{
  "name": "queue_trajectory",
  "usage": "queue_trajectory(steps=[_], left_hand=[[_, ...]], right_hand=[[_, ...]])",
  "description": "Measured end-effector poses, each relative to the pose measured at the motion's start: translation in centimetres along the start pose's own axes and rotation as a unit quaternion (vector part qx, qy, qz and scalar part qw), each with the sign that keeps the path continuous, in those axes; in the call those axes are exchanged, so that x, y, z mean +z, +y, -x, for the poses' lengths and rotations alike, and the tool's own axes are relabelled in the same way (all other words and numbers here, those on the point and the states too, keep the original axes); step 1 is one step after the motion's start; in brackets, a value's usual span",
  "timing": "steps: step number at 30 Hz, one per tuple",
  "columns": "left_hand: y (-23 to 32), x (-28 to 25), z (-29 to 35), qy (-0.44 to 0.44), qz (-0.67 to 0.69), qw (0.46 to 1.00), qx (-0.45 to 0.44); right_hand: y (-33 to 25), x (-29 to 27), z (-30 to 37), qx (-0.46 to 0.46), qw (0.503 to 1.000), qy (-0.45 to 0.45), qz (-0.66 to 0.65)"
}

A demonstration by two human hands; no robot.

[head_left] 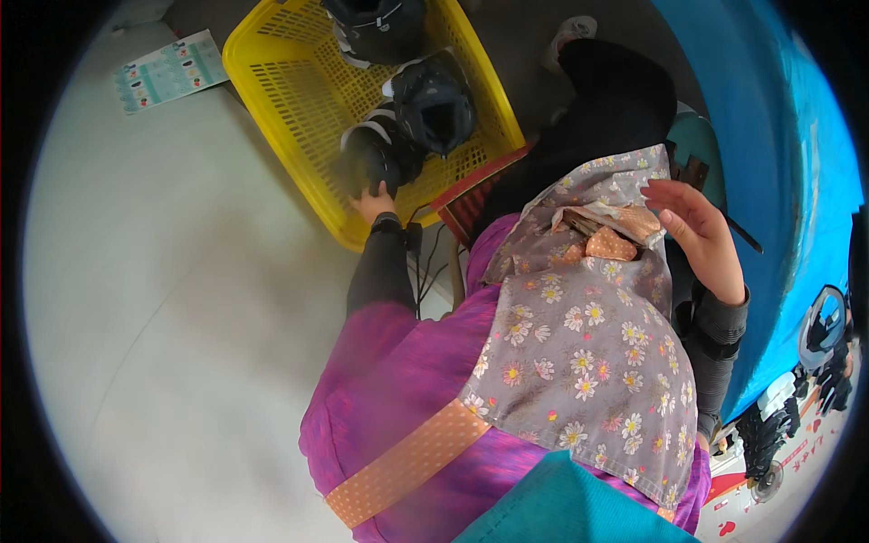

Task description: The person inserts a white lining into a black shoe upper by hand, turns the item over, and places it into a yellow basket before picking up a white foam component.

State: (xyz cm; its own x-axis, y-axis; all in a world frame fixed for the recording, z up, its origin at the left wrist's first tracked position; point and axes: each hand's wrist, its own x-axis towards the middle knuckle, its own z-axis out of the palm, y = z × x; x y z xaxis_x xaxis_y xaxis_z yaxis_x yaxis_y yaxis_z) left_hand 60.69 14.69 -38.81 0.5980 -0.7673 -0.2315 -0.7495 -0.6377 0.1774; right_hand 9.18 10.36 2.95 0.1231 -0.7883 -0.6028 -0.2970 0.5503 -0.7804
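My left hand (373,203) reaches to the near end of a yellow plastic basket (262,118), its fingers closed on the edge of a black shoe (369,161) with a white sole. Part of that shoe is blurred. Right beside it in the basket lies another black shoe (436,107), its dark opening showing. A further black shoe (378,32) is at the far end, cut off by the picture's top. My right hand (699,233) is raised over my lap with its fingers apart and nothing in it, close to the orange dotted pocket trim (612,242) of my grey flowered apron (579,353).
To the right stands a large blue covered surface (769,181), with black items (769,434) and a white table (769,507) below it. A printed sheet (170,71) is at the upper left beyond the pale floor (163,299). Thin dark cables (433,267) hang near my left forearm.
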Motion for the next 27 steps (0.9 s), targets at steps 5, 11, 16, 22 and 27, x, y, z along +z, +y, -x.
queue_trajectory(steps=[5, 11, 16, 22, 27], left_hand=[[-1.7, 2.4, -3.9, -0.284, -0.003, 0.953, -0.109], [1.9, 5.4, -3.0, -0.262, -0.176, 0.946, -0.072], [2.6, 7.1, -2.2, -0.104, -0.08, 0.991, -0.001], [4.8, 8.6, -0.5, -0.167, -0.069, 0.983, 0.032], [1.9, 7.2, -4.4, -0.177, -0.202, 0.963, 0.011]], right_hand=[[-0.6, 0.2, 0.5, 0.032, 0.999, 0.008, 0.006], [-1.1, 1.0, 0.3, 0.07, 0.997, 0.01, 0.032], [-1.5, 1.6, -0.4, 0.082, 0.996, 0.006, 0.039], [-2.7, 2.9, -0.6, 0.115, 0.991, 0.007, 0.066], [-3.2, 2.9, -0.3, 0.094, 0.992, -0.009, 0.082]])
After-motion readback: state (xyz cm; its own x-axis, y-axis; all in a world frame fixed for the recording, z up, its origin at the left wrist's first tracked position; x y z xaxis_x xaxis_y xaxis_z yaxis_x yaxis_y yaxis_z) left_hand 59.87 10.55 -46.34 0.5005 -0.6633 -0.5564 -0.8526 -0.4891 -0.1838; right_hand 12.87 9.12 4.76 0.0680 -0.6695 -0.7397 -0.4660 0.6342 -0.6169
